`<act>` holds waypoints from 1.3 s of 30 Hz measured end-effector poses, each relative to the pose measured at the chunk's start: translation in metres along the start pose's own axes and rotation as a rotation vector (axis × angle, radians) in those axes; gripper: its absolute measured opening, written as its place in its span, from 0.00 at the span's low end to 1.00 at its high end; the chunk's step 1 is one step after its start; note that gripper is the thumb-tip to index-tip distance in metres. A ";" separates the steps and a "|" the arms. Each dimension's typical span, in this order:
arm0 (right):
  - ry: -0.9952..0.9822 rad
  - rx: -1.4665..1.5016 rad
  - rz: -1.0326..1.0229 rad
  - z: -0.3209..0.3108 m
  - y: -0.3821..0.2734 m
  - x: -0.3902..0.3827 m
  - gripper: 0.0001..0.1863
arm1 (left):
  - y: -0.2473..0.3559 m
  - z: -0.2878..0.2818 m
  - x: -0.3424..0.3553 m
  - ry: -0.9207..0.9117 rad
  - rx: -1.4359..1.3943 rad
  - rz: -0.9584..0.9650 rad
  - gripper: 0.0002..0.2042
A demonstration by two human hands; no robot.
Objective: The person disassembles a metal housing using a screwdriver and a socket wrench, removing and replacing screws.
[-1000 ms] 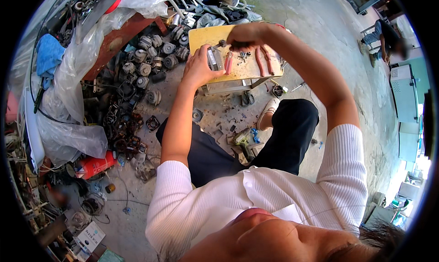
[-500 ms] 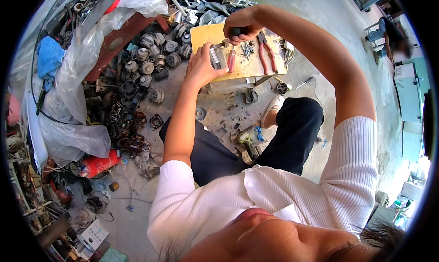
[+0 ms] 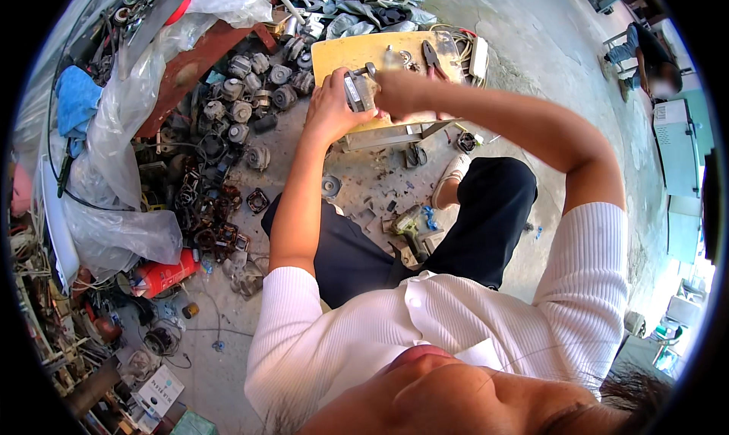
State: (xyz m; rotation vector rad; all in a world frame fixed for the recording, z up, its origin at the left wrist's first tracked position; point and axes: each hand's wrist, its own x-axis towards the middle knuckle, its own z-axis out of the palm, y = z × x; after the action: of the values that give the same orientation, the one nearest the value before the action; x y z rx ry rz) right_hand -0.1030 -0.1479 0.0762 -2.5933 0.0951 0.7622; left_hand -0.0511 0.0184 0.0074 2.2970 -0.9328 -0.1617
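Hands meet over a small yellow counter (image 3: 342,55). Left hand (image 3: 328,112) is closed around a grey metal motor part (image 3: 355,91). Right hand (image 3: 399,93) is curled shut against the part's right side; its grip is unclear. Pliers (image 3: 433,59) lie just beyond the right hand.

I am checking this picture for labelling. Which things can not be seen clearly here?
- Head view: the small metal part is mostly covered by the left hand and right hand; its kind is unclear.
- Tool in the right hand: too small to tell.
- Pliers on the yellow board: blurred near the rim.
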 end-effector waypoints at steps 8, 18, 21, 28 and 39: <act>0.739 0.248 -0.142 0.110 0.031 -0.005 0.30 | 0.009 0.002 0.003 0.061 -0.056 0.015 0.44; 0.755 0.738 0.023 0.122 0.030 -0.038 0.27 | -0.012 -0.022 0.009 -0.191 -0.349 -0.146 0.42; 0.742 0.726 0.001 0.132 0.024 -0.050 0.27 | -0.024 -0.021 0.019 -0.079 -0.233 -0.091 0.38; 0.780 0.798 0.016 0.151 0.012 -0.058 0.27 | -0.032 -0.013 0.047 -0.138 -0.404 -0.153 0.33; 0.783 0.912 0.059 0.139 0.004 -0.049 0.26 | -0.026 -0.007 0.056 -0.001 -0.451 -0.187 0.36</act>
State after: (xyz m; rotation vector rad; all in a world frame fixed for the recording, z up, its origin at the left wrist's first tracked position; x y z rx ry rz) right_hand -0.2148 -0.0955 -0.0039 -1.8362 0.5947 -0.2987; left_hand 0.0078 -0.0004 0.0035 1.9564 -0.6049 -0.4093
